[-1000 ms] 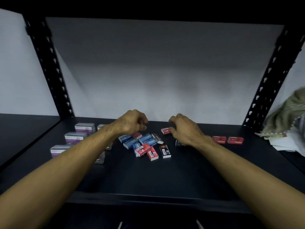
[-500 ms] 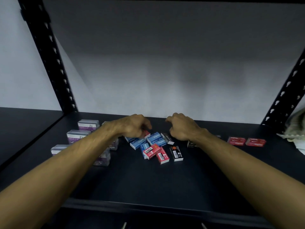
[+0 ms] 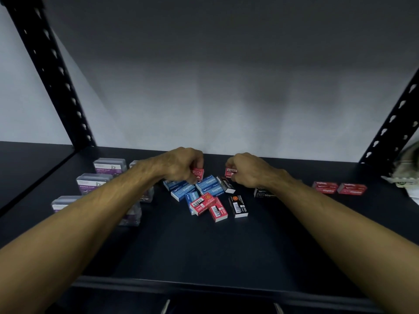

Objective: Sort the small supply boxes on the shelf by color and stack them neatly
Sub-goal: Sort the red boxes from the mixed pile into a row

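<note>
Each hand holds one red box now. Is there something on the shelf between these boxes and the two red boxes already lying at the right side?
Partly. The right hand holds a red box; the left hand holds another. Toward the red pair, a black box lies beside the right wrist. Past it, the shelf looks bare.

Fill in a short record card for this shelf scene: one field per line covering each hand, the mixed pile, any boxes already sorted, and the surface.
left hand: pinches a small red box above the pile
right hand: pinches another red box, lifted off the shelf
mixed pile: blue, red and black staple boxes, jumbled and overlapping
red pair: two red boxes side by side, far right
paper clip boxes: purple-labelled clear boxes grouped on the left
shelf: dark, flat
</note>
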Available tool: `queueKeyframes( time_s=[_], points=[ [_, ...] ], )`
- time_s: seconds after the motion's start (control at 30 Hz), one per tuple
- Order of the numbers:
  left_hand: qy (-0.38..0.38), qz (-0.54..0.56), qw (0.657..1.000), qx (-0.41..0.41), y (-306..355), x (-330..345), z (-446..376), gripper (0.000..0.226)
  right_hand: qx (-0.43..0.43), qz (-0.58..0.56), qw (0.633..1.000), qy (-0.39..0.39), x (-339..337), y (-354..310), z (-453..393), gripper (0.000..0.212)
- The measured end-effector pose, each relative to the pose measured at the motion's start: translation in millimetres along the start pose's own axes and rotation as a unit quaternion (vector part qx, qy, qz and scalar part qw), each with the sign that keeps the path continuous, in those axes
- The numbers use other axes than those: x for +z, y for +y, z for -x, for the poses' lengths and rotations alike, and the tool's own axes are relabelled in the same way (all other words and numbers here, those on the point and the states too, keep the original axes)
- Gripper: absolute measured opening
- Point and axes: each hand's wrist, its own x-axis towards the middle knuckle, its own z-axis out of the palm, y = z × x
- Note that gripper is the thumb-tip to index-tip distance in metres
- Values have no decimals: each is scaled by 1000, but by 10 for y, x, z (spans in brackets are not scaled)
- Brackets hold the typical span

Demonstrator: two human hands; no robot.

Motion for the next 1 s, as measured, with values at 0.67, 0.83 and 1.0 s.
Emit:
queueKeyframes(
  time_s=[0.67, 0.83, 1.0],
  points=[
    [0, 10, 1000, 9, -11, -21, 68, 32, -21, -40, 997, 65, 60, -48, 40, 24],
    [7, 13, 1000, -1, -9, -16, 81, 31, -24, -24, 997, 73, 60, -59, 56, 19],
    [7, 19, 1000, 0, 29, -10, 101, 33, -24, -34, 999, 23, -30, -45, 117, 21]
  ],
)
